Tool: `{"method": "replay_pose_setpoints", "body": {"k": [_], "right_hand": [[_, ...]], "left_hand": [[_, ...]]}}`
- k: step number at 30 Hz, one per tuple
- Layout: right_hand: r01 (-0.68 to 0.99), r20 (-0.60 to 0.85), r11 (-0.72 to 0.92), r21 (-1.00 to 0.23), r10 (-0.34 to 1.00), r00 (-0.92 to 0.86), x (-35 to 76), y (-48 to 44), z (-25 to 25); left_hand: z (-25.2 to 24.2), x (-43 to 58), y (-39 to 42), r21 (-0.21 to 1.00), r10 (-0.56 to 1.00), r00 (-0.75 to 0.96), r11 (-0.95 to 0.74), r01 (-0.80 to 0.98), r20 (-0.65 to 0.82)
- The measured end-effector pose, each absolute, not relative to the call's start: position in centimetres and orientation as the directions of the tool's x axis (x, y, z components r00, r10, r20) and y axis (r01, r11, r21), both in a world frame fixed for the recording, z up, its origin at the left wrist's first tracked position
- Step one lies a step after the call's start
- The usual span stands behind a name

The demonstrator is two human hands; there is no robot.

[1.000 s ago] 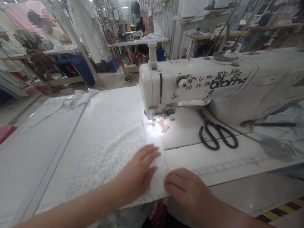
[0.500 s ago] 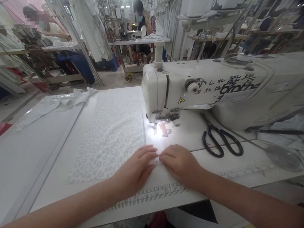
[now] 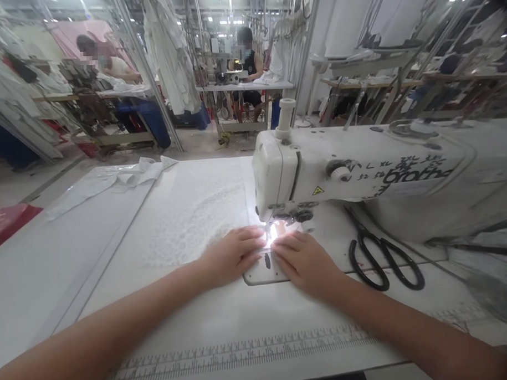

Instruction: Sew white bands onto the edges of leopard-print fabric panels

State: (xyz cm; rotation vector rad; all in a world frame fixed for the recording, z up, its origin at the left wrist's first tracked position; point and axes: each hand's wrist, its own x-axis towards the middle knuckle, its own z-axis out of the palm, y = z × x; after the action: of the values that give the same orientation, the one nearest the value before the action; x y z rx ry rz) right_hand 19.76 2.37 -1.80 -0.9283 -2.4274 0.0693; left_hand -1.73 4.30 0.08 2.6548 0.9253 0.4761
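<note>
Pale fabric (image 3: 192,222) with a grey spotted print lies flat on the table, left of the needle. Its near edge runs under the lit presser foot (image 3: 269,229) of a white sewing machine (image 3: 278,172). My left hand (image 3: 234,254) is on the fabric just left of the foot, fingers together and pressing on its edge. Close by on the right, my right hand (image 3: 308,260) has its fingertips closed on the edge, beside a small orange-brown piece (image 3: 281,228) at the foot. What lies under the fingertips is hidden.
Black-handled scissors (image 3: 380,252) lie right of my right hand. A printed ruler (image 3: 251,353) runs along the front of the table. A crumpled fabric strip (image 3: 142,170) lies at the back left, and a red object (image 3: 11,223) stands beyond the left edge. Two people sit at machines behind.
Both hands have moved forward with the fabric, up to the presser foot. The fabric has slid away from me, uncovering the machine's plate and more ruler. The view has shifted slightly.
</note>
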Motion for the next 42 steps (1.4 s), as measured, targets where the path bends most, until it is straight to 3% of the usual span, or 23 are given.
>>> {"method": "replay_pose_setpoints", "body": {"k": [31,42], "right_hand": [[0.658,0.440,0.706,-0.262,0.694,-0.570,19.9,2.3,-2.0],[0.713,0.351,0.667,-0.215,0.734,-0.581,19.6,2.2,-1.6]], "left_hand": [[0.1,-2.1,5.6,0.351,0.610,0.755,-0.780,0.519,0.239],[0.1,-2.1,5.7,0.333,0.616,0.754,-0.777,0.535,0.226]]}}
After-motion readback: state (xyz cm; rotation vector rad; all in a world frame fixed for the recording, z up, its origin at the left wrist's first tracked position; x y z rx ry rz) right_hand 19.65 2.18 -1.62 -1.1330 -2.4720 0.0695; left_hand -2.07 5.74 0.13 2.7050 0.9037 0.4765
